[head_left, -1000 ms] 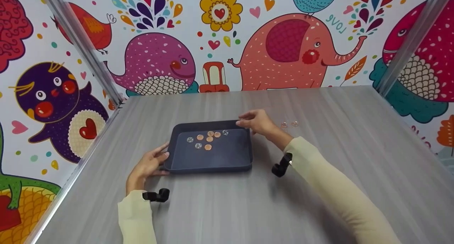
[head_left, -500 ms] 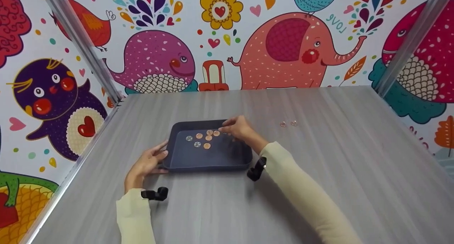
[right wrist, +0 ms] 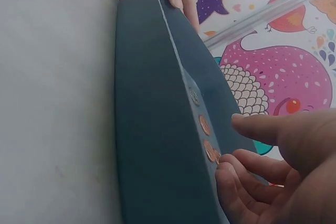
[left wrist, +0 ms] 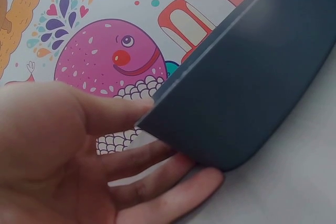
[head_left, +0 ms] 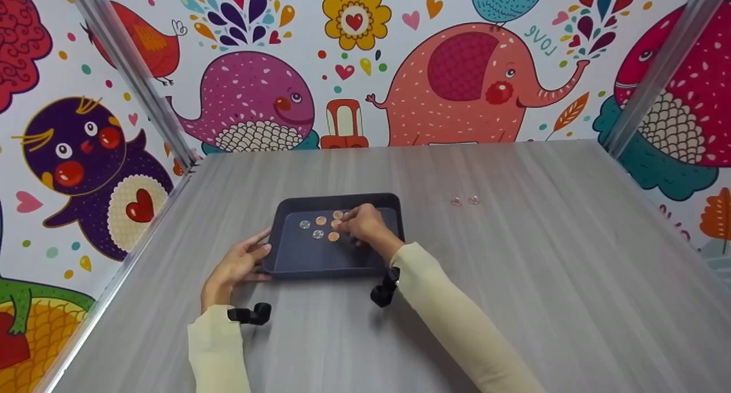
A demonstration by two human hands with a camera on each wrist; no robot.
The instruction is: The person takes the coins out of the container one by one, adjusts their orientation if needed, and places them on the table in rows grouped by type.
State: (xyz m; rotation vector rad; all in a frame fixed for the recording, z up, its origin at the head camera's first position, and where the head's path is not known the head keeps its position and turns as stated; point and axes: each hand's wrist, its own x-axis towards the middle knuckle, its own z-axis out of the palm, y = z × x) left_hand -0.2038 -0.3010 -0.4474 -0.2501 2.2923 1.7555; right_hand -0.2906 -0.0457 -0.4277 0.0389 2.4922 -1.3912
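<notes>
I record before me a grey table (head_left: 571,279) with a streaked, wood-like grain. On it, left of centre, rests a dark blue-grey rectangular tray (head_left: 311,259), long side toward me. To its right, apart from it, lie two small copper-tinted discs (head_left: 473,200), just beside each other, level with its far edge.

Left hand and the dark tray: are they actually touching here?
Touching. The left wrist view shows it: the left hand has its thumb tip against the rim of the dark tray, with fingers against the outside below.
</notes>
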